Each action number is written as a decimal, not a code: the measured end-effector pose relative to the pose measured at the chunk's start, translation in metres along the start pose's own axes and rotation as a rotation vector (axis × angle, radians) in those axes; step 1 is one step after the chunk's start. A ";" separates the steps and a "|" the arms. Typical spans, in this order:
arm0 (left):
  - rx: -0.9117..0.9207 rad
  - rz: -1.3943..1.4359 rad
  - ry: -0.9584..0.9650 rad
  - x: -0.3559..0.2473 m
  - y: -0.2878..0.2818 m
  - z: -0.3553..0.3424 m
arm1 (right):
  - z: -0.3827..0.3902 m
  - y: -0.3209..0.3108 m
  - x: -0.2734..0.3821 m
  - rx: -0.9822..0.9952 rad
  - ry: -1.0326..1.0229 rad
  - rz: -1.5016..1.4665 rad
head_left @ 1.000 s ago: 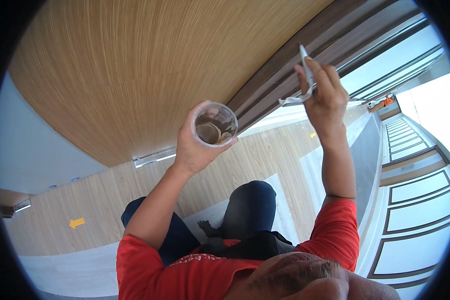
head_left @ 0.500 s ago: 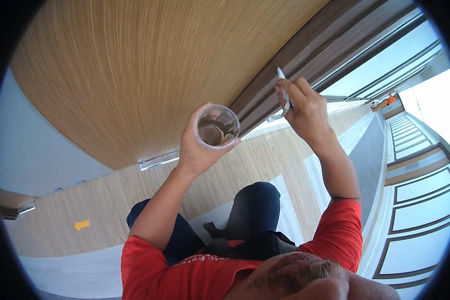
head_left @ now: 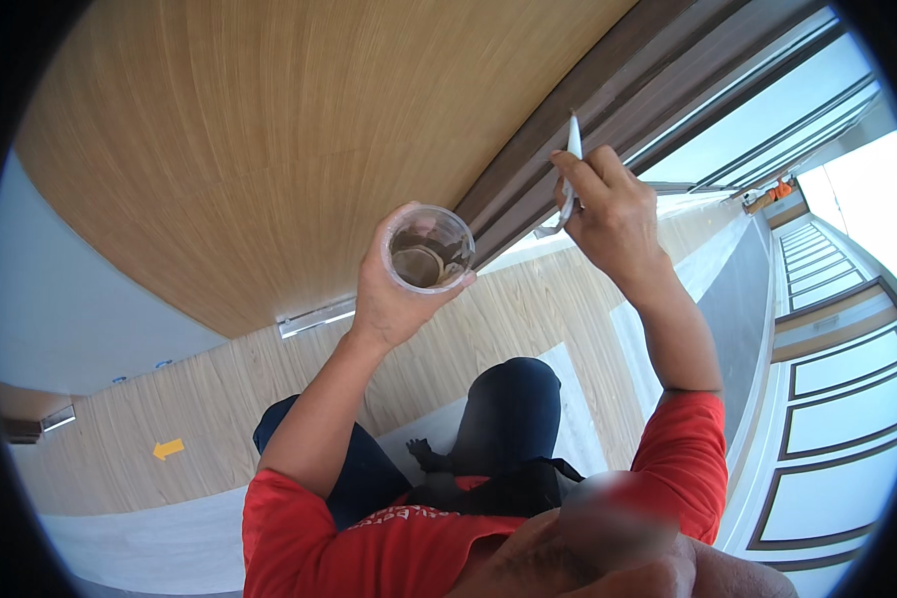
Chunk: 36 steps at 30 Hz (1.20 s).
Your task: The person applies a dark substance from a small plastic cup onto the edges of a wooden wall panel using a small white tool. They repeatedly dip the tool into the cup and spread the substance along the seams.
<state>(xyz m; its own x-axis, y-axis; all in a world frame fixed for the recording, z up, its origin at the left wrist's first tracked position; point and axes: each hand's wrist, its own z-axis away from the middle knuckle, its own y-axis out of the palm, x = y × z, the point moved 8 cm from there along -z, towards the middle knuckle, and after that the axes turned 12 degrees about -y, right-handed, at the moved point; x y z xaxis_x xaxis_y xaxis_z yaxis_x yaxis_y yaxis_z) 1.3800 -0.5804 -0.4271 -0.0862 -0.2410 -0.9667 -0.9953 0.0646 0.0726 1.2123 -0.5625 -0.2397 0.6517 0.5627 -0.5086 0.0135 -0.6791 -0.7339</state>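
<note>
My left hand (head_left: 401,297) is wrapped round a clear plastic cup (head_left: 456,225), its open top turned up toward me. A little brown liquid (head_left: 418,267) lies at the bottom of the cup. My right hand (head_left: 611,214) pinches a slim white paintbrush (head_left: 574,140) with a small dark tip pointing up and away. Something thin and whitish (head_left: 548,231) hangs below those fingers; I cannot make out what it is. The brush tip is over the dark brown door frame (head_left: 528,164); whether it touches the wood I cannot tell.
A wood-grain door panel (head_left: 269,149) fills the upper left beside the frame. Below lies a light wood floor (head_left: 219,399) with white sheeting (head_left: 140,528) and a yellow arrow (head_left: 168,449). At the right runs a corridor with panelled white walls (head_left: 847,419).
My right hand has shifted slightly, and the brush has swung more upright, its tip moving up and right along the frame. The left hand and cup have barely moved.
</note>
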 end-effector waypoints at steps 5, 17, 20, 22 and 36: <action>-0.001 0.000 -0.003 0.001 0.001 0.000 | 0.002 0.000 -0.002 -0.016 0.015 -0.042; 0.001 -0.019 -0.008 0.001 0.001 -0.001 | 0.001 0.007 0.003 0.072 -0.002 -0.033; 0.000 -0.009 -0.015 0.000 0.001 -0.001 | -0.003 0.003 0.000 0.055 0.006 -0.009; 0.000 -0.007 -0.006 0.000 0.001 0.000 | -0.003 0.009 0.006 0.089 -0.018 -0.079; -0.004 -0.047 -0.022 -0.007 -0.002 0.000 | -0.007 0.011 -0.004 0.079 0.073 -0.007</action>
<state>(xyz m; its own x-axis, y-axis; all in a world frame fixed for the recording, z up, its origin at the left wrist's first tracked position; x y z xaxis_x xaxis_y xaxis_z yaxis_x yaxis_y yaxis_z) 1.3824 -0.5785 -0.4200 -0.0388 -0.2219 -0.9743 -0.9983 0.0500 0.0283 1.2157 -0.5753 -0.2423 0.7052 0.5298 -0.4712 -0.0397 -0.6341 -0.7723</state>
